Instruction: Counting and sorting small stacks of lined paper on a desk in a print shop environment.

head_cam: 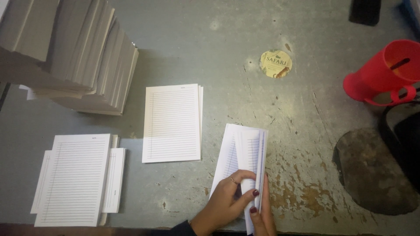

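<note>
White lined sheets (245,150) sit near the bench's (210,48) front edge, left hand (225,201) and right hand (262,216) pinching them mid-fold, fingers clamped so the crease stays aligned. Flat stacks (173,123) wait further left.

The gray desk (210,39) is scratched and rusty. On it lie lined paper piles (172,123), a tall paper stack (74,52), a round sticker (276,64) and a red cup (385,72).
</note>
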